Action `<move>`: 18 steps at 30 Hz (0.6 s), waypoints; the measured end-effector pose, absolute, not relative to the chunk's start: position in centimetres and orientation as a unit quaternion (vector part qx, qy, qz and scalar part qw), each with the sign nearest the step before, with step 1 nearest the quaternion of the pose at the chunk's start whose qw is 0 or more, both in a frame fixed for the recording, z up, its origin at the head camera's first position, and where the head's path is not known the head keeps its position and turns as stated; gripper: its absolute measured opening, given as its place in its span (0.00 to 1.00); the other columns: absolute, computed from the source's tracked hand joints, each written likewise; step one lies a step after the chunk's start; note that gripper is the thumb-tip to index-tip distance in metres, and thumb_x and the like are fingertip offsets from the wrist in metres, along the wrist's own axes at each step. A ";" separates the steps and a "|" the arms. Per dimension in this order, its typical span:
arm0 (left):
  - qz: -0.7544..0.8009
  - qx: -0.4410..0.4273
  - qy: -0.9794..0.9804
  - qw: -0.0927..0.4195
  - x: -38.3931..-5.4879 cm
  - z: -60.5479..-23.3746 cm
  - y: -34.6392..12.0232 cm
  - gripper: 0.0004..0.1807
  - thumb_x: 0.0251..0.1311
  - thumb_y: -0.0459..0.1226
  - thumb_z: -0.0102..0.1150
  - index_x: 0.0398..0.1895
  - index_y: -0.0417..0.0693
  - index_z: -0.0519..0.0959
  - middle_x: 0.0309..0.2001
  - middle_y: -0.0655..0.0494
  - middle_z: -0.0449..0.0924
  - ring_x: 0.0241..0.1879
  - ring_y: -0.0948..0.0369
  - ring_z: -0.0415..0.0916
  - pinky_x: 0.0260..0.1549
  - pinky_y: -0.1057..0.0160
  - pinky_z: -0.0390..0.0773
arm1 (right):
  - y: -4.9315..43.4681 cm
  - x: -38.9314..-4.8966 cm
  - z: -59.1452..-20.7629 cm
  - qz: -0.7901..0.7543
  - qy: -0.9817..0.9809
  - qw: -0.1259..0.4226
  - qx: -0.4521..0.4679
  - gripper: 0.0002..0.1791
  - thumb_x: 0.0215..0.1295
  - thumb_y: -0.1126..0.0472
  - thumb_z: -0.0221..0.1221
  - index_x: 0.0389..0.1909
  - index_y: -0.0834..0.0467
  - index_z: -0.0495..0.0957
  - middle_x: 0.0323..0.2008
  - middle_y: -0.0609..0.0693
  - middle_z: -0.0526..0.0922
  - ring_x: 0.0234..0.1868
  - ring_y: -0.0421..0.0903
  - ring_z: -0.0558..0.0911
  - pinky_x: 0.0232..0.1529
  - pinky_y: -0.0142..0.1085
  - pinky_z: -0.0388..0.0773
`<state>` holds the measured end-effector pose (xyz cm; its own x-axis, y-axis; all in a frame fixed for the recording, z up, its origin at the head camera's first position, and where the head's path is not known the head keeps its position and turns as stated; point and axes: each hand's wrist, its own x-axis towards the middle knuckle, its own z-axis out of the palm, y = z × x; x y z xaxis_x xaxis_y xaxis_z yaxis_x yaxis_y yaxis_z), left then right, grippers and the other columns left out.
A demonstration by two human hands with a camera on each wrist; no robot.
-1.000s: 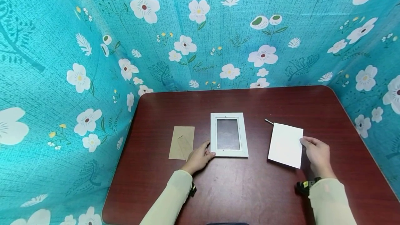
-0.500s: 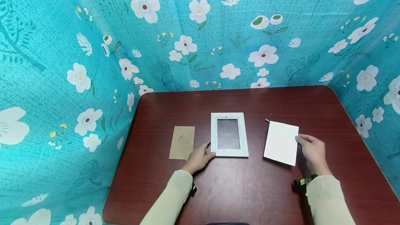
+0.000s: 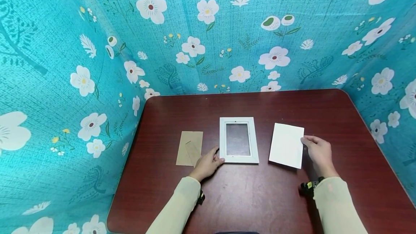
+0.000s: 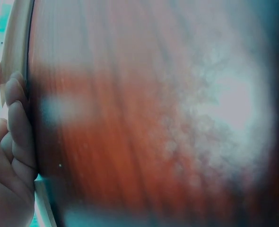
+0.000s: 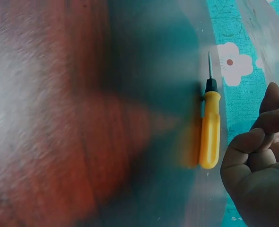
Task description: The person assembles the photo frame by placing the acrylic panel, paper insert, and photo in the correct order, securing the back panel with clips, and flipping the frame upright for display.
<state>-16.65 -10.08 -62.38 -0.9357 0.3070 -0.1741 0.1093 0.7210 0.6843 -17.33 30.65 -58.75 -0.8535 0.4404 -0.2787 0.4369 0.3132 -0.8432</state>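
My left hand [image 3: 205,164] holds the lower left corner of a white picture frame [image 3: 222,138] lying on the table, thumb at the near edge. In the left wrist view, the fingers of the left hand [image 4: 12,156] lie along the frame's edge [image 4: 17,42]. To the right, my right hand [image 3: 320,154] pinches a white rectangular sheet [image 3: 286,145] by its right edge, tilted slightly above the table. The right wrist view shows the sheet [image 5: 267,38] between thumb and fingers. A yellow-handled screwdriver [image 5: 209,132] lies on the table; in the head view the sheet hides it.
Left of the frame lies a brown backing board [image 3: 186,150] with a stand leg [image 3: 193,151] on it, partly behind the left hand. The dark red table [image 3: 234,205] meets a blue flowered cloth [image 3: 221,46] at its back and sides.
My right hand has moved left and slightly away from me with the white sheet, closer to the frame. The screwdriver's tip, seen earlier, is now covered. The left hand stays on the frame.
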 end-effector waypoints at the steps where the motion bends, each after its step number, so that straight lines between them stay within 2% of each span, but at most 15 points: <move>1: 0.356 0.113 0.917 0.138 -16.6 -62.3 -10.1 0.34 0.65 0.50 0.59 0.71 0.46 0.64 0.25 0.70 0.74 0.23 0.70 0.70 0.32 0.64 0.71 | 30.6 -17.5 -58.7 0.518 -0.812 0.003 -0.270 0.24 0.70 0.49 0.56 0.56 0.64 0.77 0.38 0.50 0.79 0.36 0.44 0.75 0.30 0.34 0.73; 9: 0.357 0.111 0.917 0.138 -16.7 -62.3 -10.1 0.34 0.65 0.50 0.59 0.70 0.46 0.64 0.24 0.70 0.74 0.22 0.69 0.69 0.31 0.65 0.71 | 29.9 -18.0 -58.3 0.518 -0.815 0.006 -0.260 0.23 0.71 0.50 0.56 0.56 0.65 0.77 0.36 0.44 0.80 0.35 0.43 0.76 0.31 0.34 0.74; 18: 0.358 0.111 0.916 0.140 -16.7 -62.2 -10.1 0.34 0.66 0.51 0.59 0.71 0.47 0.64 0.25 0.70 0.74 0.22 0.69 0.69 0.31 0.65 0.71 | 29.0 -18.0 -58.4 0.521 -0.814 0.000 -0.259 0.23 0.71 0.50 0.55 0.56 0.64 0.77 0.42 0.52 0.79 0.36 0.43 0.76 0.31 0.34 0.74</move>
